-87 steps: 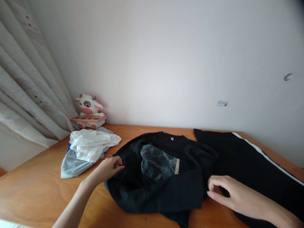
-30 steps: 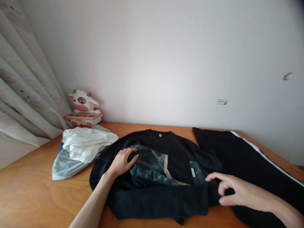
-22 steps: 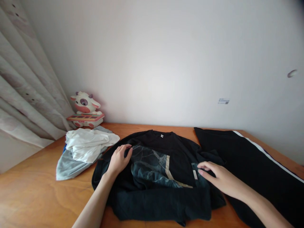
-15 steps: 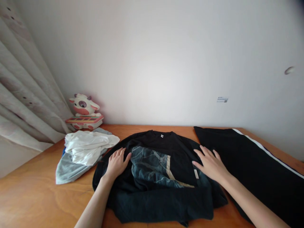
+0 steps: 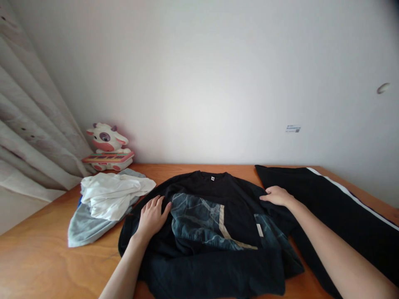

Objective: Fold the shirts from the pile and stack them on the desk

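A black long-sleeved top (image 5: 215,189) with dark teal patterned panels and beige trim lies in front of me, its neckline towards the wall and its lower part bunched and folded. My left hand (image 5: 153,214) rests flat on its left side, fingers stretched out. At the opposite side, my right hand (image 5: 277,196) has its fingers closed on the top's sleeve near the shoulder. A small white tag shows at the collar, and a white label sits on the teal panel at the right.
Black trousers (image 5: 327,216) with a white stripe lie at the right of the wooden table (image 5: 40,249). On the left are a white garment (image 5: 109,195) and a grey one (image 5: 90,230) in a heap. Behind them stands a cow toy with a keyboard (image 5: 109,145), next to a curtain (image 5: 34,137).
My right hand has moved up and outward, from lying spread on the top to gripping its sleeve. The right side has shifted, exposing more teal panel. My left hand stays nearly in place.
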`<state>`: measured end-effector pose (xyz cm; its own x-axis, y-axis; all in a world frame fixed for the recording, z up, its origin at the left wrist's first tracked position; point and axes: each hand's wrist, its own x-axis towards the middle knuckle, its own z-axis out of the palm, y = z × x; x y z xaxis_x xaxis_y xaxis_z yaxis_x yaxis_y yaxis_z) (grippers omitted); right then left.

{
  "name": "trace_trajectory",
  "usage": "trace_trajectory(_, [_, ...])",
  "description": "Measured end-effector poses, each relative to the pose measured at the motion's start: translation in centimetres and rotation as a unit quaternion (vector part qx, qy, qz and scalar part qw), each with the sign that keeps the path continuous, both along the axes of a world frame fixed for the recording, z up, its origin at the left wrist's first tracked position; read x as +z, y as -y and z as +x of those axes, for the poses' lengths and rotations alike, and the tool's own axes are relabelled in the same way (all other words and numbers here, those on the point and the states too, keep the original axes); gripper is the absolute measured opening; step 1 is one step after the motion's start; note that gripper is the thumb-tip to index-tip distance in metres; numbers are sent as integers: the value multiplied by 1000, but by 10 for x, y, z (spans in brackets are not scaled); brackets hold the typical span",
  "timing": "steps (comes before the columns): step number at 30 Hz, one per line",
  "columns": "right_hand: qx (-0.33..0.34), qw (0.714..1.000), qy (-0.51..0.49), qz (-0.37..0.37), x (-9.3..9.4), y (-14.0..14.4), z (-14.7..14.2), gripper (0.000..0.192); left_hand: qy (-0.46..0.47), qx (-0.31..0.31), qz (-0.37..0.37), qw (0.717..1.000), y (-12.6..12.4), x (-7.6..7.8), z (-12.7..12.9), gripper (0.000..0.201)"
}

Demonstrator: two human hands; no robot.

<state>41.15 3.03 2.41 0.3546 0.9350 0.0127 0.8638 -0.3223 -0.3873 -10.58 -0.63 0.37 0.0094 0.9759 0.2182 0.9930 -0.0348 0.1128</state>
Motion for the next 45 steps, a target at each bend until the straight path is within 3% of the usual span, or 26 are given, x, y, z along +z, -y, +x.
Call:
trace_trajectory(3, [-13, 1000, 17, -10, 4, -17, -1, 37, -4, 11, -6, 1000, 0, -1, 1, 57])
trace_trajectory(7, [-28, 999, 45, 5, 9, -17, 7, 53, -12, 64, -30, 997, -2, -3, 3, 62])
trace_trajectory(12, [30, 998, 50, -16, 6, 19, 31, 74, -18, 87, -42, 995, -3, -5, 5, 66])
trace_trajectory(16, [89, 994, 54, -7, 9, 52, 50, 56, -27, 82, -44, 995, -2, -3, 5, 67])
trace_trajectory(20, [-16, 993, -110, 34, 14, 81, 57, 40, -30, 88, -54, 994, -1, 2, 8, 66])
trace_trajectory(24, [-110, 927, -349, 79, 13, 107, 54, 41, -26, 83, -56, 995, 0, 5, 9, 66])
trace_trajectory(27, [-133, 891, -435, -2, 14, 114, 47, 53, -23, 80, -52, 995, 0, 6, 9, 65])
trace_trajectory(29, [-148, 890, -426, -70, 17, 111, 42, 62, -21, 81, -51, 995, 0, 6, 8, 65])
trace_trajectory(31, [-141, 900, -402, -93, 20, 104, 37, 62, -21, 80, -48, 995, 0, 5, 8, 65])
trace_trajectory(35, [-70, 915, -396, 2, 17, 92, 30, 40, -31, 78, -37, 996, 0, 3, 7, 66])
trace_trajectory(41, [-53, 902, -392, 171, 3, 93, 25, 38, -42, 80, -52, 995, 1, 5, 9, 64])
trace_trajectory(45, [-16, 924, -260, 280, 1, 105, 23, 47, -37, 83, -54, 994, 1, 5, 9, 65])
